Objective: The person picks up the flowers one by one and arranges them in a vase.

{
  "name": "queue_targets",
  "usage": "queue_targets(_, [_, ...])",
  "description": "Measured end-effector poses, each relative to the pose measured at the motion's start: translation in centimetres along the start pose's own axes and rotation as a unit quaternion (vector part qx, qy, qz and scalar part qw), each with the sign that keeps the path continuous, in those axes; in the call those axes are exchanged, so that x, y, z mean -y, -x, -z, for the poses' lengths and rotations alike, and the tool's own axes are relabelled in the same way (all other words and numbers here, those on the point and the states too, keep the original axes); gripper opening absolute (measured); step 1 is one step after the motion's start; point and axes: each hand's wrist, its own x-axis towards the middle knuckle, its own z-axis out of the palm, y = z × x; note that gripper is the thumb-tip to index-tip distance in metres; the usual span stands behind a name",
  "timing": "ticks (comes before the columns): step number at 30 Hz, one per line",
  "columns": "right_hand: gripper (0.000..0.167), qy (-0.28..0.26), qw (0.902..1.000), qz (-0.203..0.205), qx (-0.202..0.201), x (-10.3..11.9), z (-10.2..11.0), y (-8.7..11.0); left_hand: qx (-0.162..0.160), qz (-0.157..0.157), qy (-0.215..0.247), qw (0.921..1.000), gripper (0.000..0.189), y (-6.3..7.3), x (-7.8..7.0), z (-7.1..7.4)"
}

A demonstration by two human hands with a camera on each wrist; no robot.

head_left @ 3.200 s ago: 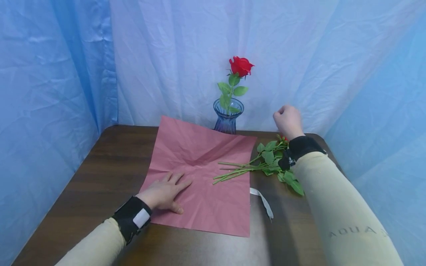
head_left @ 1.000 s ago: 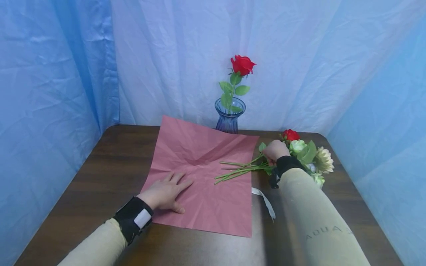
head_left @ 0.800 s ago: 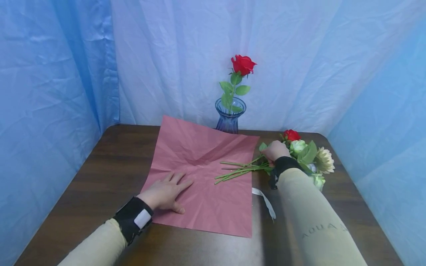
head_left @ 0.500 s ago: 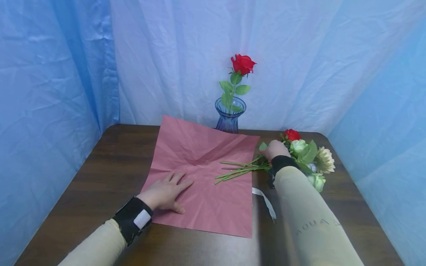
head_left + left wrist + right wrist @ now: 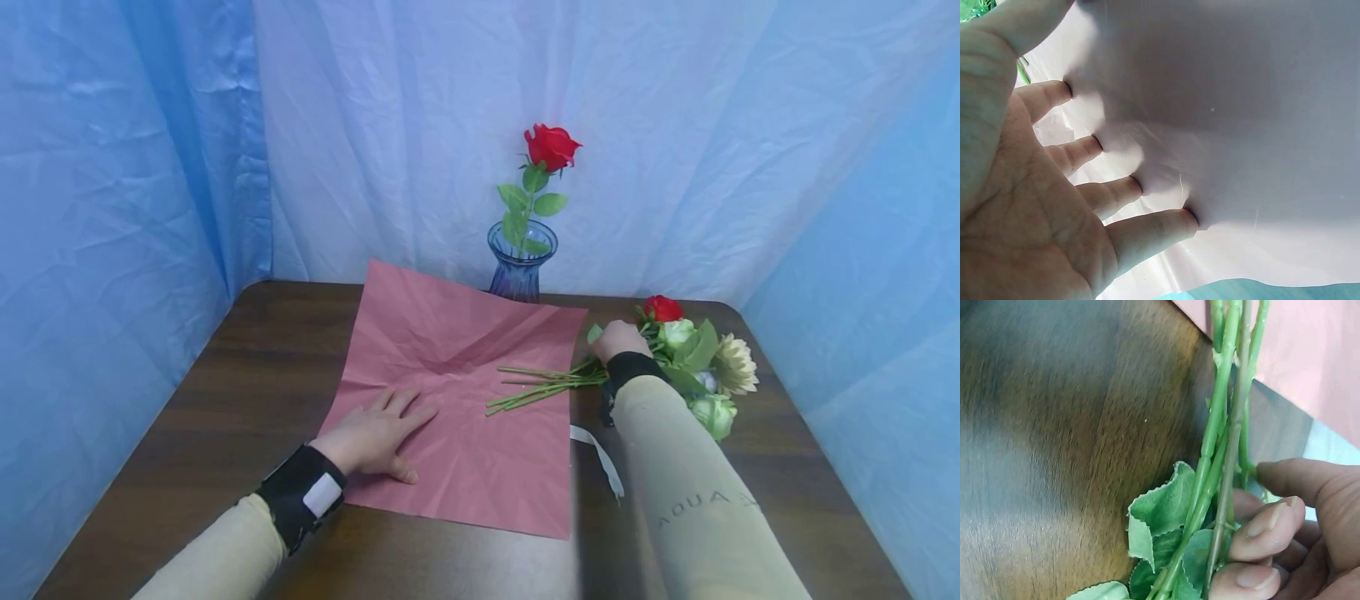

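Observation:
In the head view my left hand (image 5: 367,435) rests with spread fingers on a creased sheet of pink wrapping paper (image 5: 480,475). The left wrist view has its fingertips (image 5: 1127,186) pressing on that sheet. To the right lies a bunch of flowers (image 5: 677,335), red, pale green and cream blooms pointing right. Its green stems (image 5: 540,393) reach over the paper's right part. My right hand (image 5: 621,340) grips the stems just below the blooms. Seen from the right wrist, thumb and curled fingers (image 5: 1266,528) close around the stems (image 5: 1213,431) beside some leaves.
A blue glass vase (image 5: 517,271) with a single red rose (image 5: 552,148) stands behind the paper. A white ribbon (image 5: 602,458) pokes out at the paper's right edge. Pale blue curtains (image 5: 420,125) surround the dark wooden table (image 5: 247,367).
My right hand has come down from above the flower heads and moved left onto the stems, which it grips. The blooms it covered now show. My left hand stays put.

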Motion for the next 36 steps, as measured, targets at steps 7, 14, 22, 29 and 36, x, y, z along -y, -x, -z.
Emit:
queue_targets(7, [0.029,-0.044,0.9990,-0.002,0.008,-0.1,0.1,0.1,-0.001,0.001,-0.002,1.0000,0.101,-0.2,-0.1,-0.1])
queue_targets(14, [0.036,-0.105,0.9945,-0.009,0.001,-0.3,0.6,0.1,0.001,0.008,-0.003,1.0000,0.101,-0.2,-0.2,0.0])
queue_targets(22, [0.014,-0.327,0.9421,-0.066,0.035,-0.9,1.2,-0.1,0.001,0.006,-0.002,1.0000,0.101,-0.2,-0.2,0.0])
queue_targets(29, [0.013,-0.464,0.8777,-0.100,0.068,-1.0,1.7,-0.2,0.002,0.006,-0.006,1.0000,0.101,-0.3,-0.2,0.0])
queue_targets(36, [0.016,-0.522,0.8434,-0.085,0.096,-1.2,1.7,0.0,0.002,0.009,-0.002,1.0000,0.100,-0.3,-0.2,0.1])
